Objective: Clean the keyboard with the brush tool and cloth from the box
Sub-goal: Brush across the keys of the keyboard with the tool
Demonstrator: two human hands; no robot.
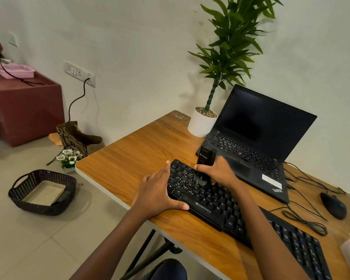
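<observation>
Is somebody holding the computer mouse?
No, the mouse lies untouched on the table, while the right hand grips the brush tool and the left hand rests on the keyboard.

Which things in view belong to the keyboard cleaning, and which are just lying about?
Job: Zebronics keyboard; brush tool in right hand; left hand steadying keyboard; wicker basket, possibly the kit's box.
Lying about: ThinkPad laptop; mouse; potted plant; paper bag; flowers.
</observation>
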